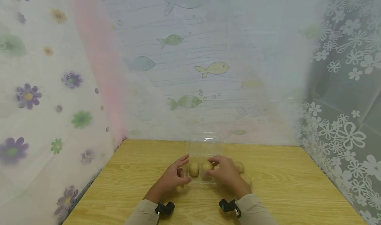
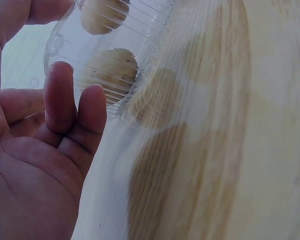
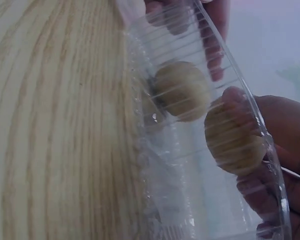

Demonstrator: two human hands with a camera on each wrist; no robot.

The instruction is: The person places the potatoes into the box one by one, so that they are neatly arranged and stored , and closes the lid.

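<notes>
A clear plastic clamshell box (image 1: 204, 148) stands on the table with its lid raised at the back. One potato (image 1: 194, 169) sits in its left part. My right hand (image 1: 227, 173) pinches a second potato (image 1: 207, 166) between thumb and fingers, inside the box. Through the ribbed wall in the right wrist view, that held potato (image 3: 232, 145) appears beside the other potato (image 3: 182, 90). At the box's left side is my left hand (image 1: 173, 178), fingers loosely bent and holding nothing. Its fingertips (image 2: 92, 102) are close to the wall; whether they touch, I cannot tell.
Two more potatoes lie on the table right of the box, one farther back (image 1: 239, 167) and one nearer (image 1: 246, 179), partly behind my right hand. The wooden table (image 1: 137, 172) ends at a fish-printed curtain (image 1: 178, 69). Flowered curtains hang on both sides.
</notes>
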